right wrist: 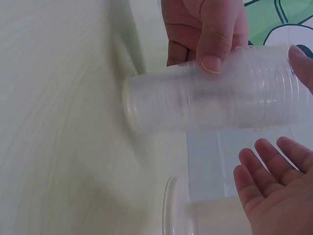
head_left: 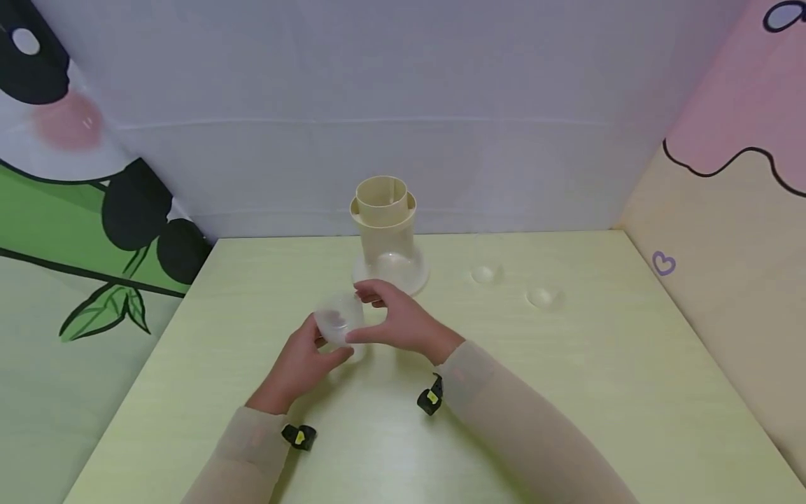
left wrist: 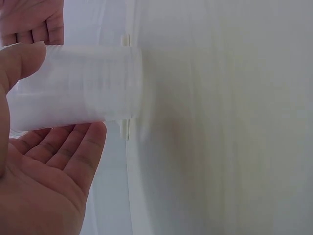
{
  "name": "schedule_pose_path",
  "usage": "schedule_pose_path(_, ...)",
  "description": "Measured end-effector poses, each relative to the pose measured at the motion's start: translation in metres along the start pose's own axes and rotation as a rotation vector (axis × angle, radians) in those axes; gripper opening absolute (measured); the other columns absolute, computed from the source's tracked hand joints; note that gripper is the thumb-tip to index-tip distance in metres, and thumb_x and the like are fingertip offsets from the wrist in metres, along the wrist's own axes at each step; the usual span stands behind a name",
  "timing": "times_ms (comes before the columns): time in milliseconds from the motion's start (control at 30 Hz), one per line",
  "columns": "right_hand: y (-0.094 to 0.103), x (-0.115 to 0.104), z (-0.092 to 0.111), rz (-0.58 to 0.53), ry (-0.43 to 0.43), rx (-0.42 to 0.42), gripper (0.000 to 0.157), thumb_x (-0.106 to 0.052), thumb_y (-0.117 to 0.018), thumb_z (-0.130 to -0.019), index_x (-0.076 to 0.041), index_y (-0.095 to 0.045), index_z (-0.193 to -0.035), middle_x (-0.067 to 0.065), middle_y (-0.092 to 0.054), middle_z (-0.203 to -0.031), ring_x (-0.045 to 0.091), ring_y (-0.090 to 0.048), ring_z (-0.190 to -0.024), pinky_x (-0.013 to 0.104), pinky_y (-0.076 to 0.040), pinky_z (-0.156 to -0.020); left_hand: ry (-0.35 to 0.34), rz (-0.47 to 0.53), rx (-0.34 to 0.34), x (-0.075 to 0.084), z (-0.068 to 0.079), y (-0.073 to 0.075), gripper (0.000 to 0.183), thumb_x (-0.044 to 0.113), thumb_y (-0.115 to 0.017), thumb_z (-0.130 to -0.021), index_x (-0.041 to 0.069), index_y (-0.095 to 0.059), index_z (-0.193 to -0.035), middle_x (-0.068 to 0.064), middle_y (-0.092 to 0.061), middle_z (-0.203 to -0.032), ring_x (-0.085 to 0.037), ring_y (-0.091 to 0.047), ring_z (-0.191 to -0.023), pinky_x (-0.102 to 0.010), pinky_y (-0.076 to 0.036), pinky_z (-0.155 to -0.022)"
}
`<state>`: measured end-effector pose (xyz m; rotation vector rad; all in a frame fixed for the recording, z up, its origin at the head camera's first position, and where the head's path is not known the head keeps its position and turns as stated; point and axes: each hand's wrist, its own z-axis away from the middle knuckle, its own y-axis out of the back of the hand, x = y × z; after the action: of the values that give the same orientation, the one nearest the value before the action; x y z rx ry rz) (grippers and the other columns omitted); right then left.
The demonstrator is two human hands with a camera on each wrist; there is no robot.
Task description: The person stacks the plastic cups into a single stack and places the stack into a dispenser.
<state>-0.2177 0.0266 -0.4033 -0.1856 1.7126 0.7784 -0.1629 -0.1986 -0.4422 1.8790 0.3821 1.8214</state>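
Observation:
A stack of clear plastic cups [head_left: 338, 320] stands upright close over the table, its ridged rims at the top. My left hand [head_left: 301, 365] holds it from the left, thumb on the near side and fingers behind. On the right, my right hand [head_left: 406, 323] is spread around the upper part. Its thumb lies at the rims, while its fingers [right wrist: 264, 169] are extended and apart from the cups in the right wrist view. Just beyond the hands is a cream cylindrical holder [head_left: 385, 241] with a narrower tube inside, on a round white base [head_left: 412, 276].
Two small clear round plastic pieces [head_left: 485, 274] sit on the table [head_left: 567, 392] to the right of the holder. A pale cloth wall [head_left: 403, 84] rises behind the table's back edge, with printed side panels [head_left: 724, 231] left and right.

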Motion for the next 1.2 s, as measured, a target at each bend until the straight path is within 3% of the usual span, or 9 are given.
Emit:
schedule_pose_path(300,0.002,0.010,0.012,-0.062,-0.092,0.051,0.086,-0.041,-0.090,-0.080,-0.022,-0.046,-0.151,-0.005,-0.055,-0.141,0.022,-0.051,-0.133,0.048,-0.042,-0.113,0.039,-0.014,-0.006,0.003,0.001,-0.001,0.071,0.019,-0.082,-0.090,0.006,-0.042,-0.147,-0.014,-0.054,-0.144,-0.036,-0.054,-0.132,-0.056,-0.045,-0.109)
schedule_pose_path(600,0.013,0.015,0.022,-0.126,-0.038,0.129,0.071,-0.032,-0.085,-0.087,-0.016,-0.050,-0.146,-0.001,-0.060,-0.133,0.029,-0.055,-0.130,0.048,-0.042,-0.113,0.056,-0.009,-0.007,0.003,-0.002,-0.003,0.073,0.021,-0.082,-0.089,0.006,-0.041,-0.148,-0.015,-0.054,-0.145,-0.039,-0.054,-0.133,-0.057,-0.045,-0.109)
schedule_pose_path(933,0.032,0.020,0.035,-0.108,-0.050,0.201,0.069,-0.033,-0.085,-0.088,-0.016,-0.051,-0.146,-0.001,-0.061,-0.132,0.032,-0.055,-0.131,0.049,-0.042,-0.113,0.064,-0.003,-0.010,0.001,-0.002,-0.005,0.076,0.023,-0.083,-0.088,0.007,-0.041,-0.149,-0.015,-0.053,-0.146,-0.038,-0.054,-0.133,-0.056,-0.045,-0.108)
schedule_pose_path(1200,0.044,0.031,0.054,-0.076,-0.074,0.248,0.070,-0.030,-0.084,-0.088,-0.016,-0.050,-0.147,0.001,-0.060,-0.135,0.032,-0.054,-0.132,0.051,-0.041,-0.113,0.021,0.002,-0.003,-0.002,-0.005,-0.008,0.072,0.021,-0.083,-0.087,0.005,-0.044,-0.146,-0.016,-0.057,-0.141,-0.037,-0.057,-0.130,-0.053,-0.048,-0.107)
